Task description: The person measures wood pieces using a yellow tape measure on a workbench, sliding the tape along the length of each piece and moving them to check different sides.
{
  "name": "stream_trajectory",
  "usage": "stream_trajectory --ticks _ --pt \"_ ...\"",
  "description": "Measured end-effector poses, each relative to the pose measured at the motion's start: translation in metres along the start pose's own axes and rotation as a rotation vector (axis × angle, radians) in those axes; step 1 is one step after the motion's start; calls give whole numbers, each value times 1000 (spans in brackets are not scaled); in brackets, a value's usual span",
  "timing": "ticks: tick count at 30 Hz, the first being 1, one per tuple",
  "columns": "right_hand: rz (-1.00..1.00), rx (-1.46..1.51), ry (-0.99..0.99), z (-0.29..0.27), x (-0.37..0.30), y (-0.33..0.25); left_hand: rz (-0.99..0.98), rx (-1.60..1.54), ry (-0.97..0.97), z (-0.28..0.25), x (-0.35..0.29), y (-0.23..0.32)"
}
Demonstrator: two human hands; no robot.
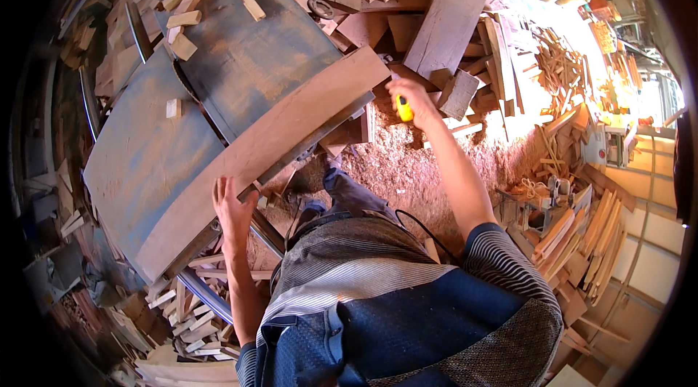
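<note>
A long curved wooden board [269,151] lies across the front edge of the metal machine table [262,60]. My left hand [234,209] rests at the board's near edge, left of its middle, fingers spread and touching the wood. My right hand [416,100] is closed around a yellow-handled tool [404,109] with a dark patch, just off the board's far right end. A short pale tip seems to show past my thumb; its exact kind is hidden by the fingers.
Offcuts [185,20] and a small wood block [174,109] lie on the metal table. Thick planks [445,27] are heaped beyond it. Sawdust [407,169] covers the floor at right. Stacked wood strips [603,242] stand at far right, and more scraps lie at lower left.
</note>
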State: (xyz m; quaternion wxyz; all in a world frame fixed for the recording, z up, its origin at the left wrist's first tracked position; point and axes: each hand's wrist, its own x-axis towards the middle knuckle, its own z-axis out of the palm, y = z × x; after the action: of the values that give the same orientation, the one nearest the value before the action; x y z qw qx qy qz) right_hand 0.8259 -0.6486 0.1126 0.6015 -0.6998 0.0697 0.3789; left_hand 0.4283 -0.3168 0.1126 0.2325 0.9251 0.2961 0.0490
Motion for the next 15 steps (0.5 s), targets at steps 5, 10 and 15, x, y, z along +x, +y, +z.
stream_trajectory --ticks 5,10,15 --pt "-102 -79 180 -35 88 10 -115 95 -58 -7 -6 -33" --pt "229 9 80 -27 109 8 -97 124 -47 -6 -14 -37" --pt "183 -100 78 -26 122 -2 -35 215 -95 -8 -6 -39"
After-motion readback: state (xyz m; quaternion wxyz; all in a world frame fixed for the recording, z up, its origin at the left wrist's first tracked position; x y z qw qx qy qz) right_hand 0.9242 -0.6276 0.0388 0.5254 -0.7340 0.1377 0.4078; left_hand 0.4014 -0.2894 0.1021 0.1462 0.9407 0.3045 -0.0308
